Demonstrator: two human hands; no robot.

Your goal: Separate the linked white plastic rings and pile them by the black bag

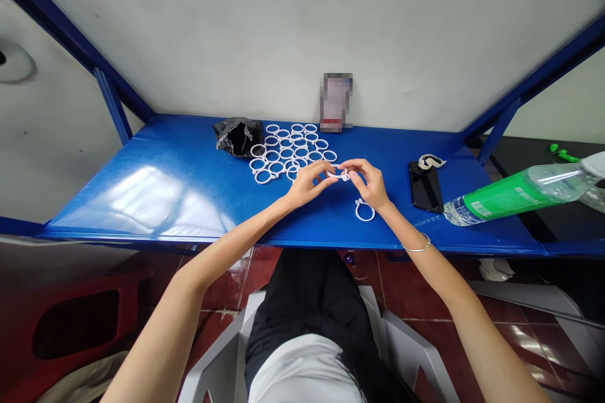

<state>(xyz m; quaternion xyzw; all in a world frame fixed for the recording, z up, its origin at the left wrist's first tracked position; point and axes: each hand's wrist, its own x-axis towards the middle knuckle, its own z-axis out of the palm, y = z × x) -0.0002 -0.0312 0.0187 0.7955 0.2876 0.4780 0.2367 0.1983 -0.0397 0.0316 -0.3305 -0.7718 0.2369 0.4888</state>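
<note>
The blue table [179,189] spreads wide in front of me, running up to a pale wall at the far side. On its right end a clear bottle with a green label [515,194] lies on its side, and just left of that a black phone [425,187] lies flat with a small white clip [431,161] touching its far end. Toward the far middle sits a crumpled black bag [239,136], and just right of it a linked sheet of white plastic rings [290,151] lies flat. My left hand [309,184] and my right hand [371,184] meet near the centre, just on the near side of that sheet. Fingertips of both are pinched onto one small white ring piece [339,173] held between them, above the table. A single loose ring [364,210] lies on the table just beside my right wrist, which wears a thin bangle [418,245].
</note>
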